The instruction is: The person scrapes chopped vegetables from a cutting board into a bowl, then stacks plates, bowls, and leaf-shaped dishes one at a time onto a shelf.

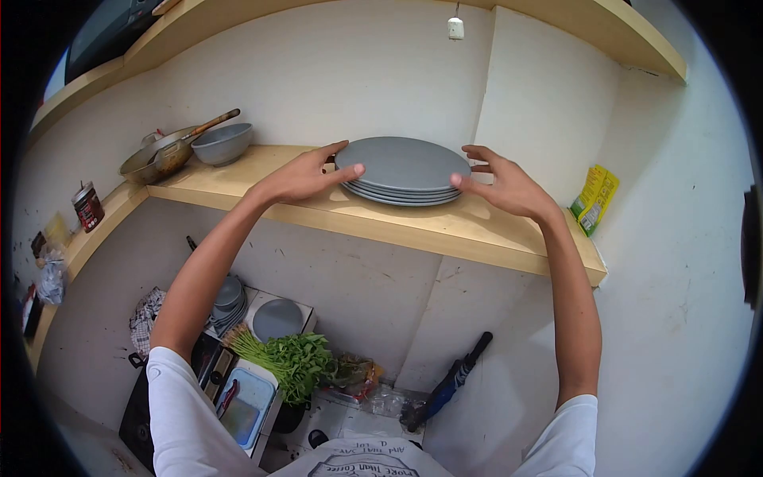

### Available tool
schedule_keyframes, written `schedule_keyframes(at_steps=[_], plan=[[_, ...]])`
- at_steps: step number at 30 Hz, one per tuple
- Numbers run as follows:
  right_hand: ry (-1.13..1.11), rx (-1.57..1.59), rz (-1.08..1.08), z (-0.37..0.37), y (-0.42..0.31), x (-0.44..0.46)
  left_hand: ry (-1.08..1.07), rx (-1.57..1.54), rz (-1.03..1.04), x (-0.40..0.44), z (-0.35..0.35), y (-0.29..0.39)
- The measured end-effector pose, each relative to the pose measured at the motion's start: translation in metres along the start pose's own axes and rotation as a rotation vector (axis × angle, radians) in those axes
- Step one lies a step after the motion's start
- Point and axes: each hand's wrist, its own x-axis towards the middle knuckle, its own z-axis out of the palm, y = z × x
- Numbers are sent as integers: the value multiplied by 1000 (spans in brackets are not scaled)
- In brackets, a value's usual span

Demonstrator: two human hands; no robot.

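A stack of several grey plates (403,163) rests on the wooden shelf (477,230). My left hand (306,173) is at the left side of the stack, its thumb and fingers spread around the rim. On the opposite side, my right hand (509,183) has its thumb at the rim and its fingers apart behind it. The two hands hold the stack between them. To the left on the same shelf sit a grey bowl (223,145) and a worn pan (163,159) with a wooden-handled utensil (214,121).
A yellow-green packet (594,199) leans at the shelf's right end; a dark jar (87,208) stands far left. Below are leafy greens (298,362), a blue tray (246,401), a round grey plate (277,319) and a folded umbrella (453,385). Another shelf (556,24) runs overhead.
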Motion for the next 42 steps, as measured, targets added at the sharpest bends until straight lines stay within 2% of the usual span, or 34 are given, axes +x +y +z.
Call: schedule_keyframes(at_steps=[2, 12, 14, 15, 18, 20, 24, 28, 31, 37, 38, 41, 42], plan=[[-76, -61, -1, 4, 0, -4, -26, -4, 39, -3, 1, -4], [-41, -16, 61, 17, 3, -9, 10, 0, 10, -5, 5, -5], [-41, -46, 52, 15, -1, -13, 30, 51, 64, -6, 8, -12], [39, -61, 6, 15, -5, -17, 40, 76, 89, -7, 9, -16], [285, -14, -134, 19, -29, -38, 279, 222, 228, -27, 11, -17], [456, 149, -212, 40, -55, -57, 449, 126, 328, -52, 9, -10], [458, 329, -445, 117, -72, -90, 769, -18, 446, -109, 29, -37], [198, 464, -444, 206, -98, -90, 948, 59, 238, -172, 78, -102], [71, 590, -336, 277, -103, -83, 917, -158, -51, -215, 118, -154], [-158, 768, -114, 384, -122, -68, 812, -276, -472, -299, 146, -258], [-200, 800, -70, 401, -124, -67, 841, -184, -448, -311, 150, -278], [-294, 871, 58, 460, -127, -67, 755, -275, -588, -344, 151, -314], [-323, 906, 113, 482, -127, -69, 771, -289, -545, -354, 153, -327]])
